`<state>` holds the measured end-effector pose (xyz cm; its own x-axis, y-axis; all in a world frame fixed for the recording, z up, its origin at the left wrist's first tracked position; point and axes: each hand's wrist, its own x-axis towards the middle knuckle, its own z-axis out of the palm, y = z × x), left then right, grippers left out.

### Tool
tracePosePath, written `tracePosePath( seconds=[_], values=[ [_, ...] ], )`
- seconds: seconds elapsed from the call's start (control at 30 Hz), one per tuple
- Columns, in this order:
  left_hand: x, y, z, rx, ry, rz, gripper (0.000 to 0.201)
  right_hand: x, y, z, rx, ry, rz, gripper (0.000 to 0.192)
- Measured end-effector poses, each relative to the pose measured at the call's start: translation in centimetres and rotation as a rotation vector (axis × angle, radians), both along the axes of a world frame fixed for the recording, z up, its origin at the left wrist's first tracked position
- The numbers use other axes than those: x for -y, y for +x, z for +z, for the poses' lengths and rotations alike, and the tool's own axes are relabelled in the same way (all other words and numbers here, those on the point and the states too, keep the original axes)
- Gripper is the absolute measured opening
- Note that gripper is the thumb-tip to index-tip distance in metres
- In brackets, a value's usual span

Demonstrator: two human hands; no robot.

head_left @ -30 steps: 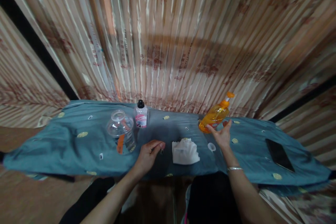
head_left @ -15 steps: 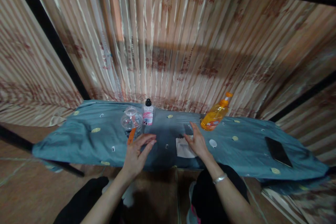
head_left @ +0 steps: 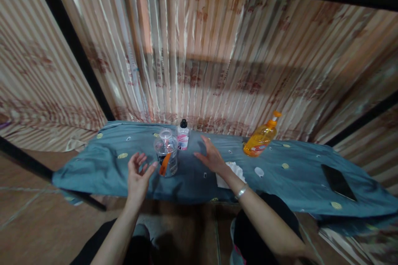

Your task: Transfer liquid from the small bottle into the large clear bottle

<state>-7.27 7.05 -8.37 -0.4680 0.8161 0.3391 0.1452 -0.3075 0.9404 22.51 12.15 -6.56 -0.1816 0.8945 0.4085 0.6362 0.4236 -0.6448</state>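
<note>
A clear plastic bottle (head_left: 170,158) with a wide body, a narrow open neck and an orange strip stands on the blue-green cloth. Just left of it, my left hand (head_left: 139,176) is open with fingers curved and holds nothing. To its right, my right hand (head_left: 211,156) hovers over the cloth, thumb and fingers apart, also holding nothing. Close behind the clear bottle is a small bottle (head_left: 183,137) with a black cap and a pink-and-white label. A white tissue (head_left: 234,170) lies partly beneath my right forearm.
An orange pump bottle (head_left: 260,138) leans toward the right at the back of the cloth (head_left: 298,178). A small white disc (head_left: 259,172) lies in front of it. Farther right is a black phone (head_left: 338,182). A striped curtain (head_left: 199,70) hangs behind, with black poles (head_left: 71,45) at the sides.
My left hand has moved left, from in front of the clear bottle to beside it. My right hand has moved left, away from the tissue, toward the bottles. The view has shifted slightly.
</note>
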Motion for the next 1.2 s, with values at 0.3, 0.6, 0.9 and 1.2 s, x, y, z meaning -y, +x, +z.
tracePosePath(
  seconds=[0.3,0.6,0.9,1.2],
  values=[
    [3.9,0.1,1.2,-0.262,-0.045,-0.337,0.031,-8.1,-6.0,4.2,-0.086,-0.119,-0.017,0.107],
    [5.4,6.1,0.4,-0.367,-0.048,-0.595,0.039,-5.3,-2.2,5.2,-0.135,-0.113,-0.111,0.061],
    [3.1,12.3,-1.8,-0.330,-0.066,-0.506,0.123,5.3,1.7,5.5,-0.128,-0.089,-0.147,0.050],
    [1.2,14.9,-1.2,-0.229,-0.164,-0.557,0.097,6.2,1.9,5.3,-0.318,-0.151,-0.046,0.069]
  ],
)
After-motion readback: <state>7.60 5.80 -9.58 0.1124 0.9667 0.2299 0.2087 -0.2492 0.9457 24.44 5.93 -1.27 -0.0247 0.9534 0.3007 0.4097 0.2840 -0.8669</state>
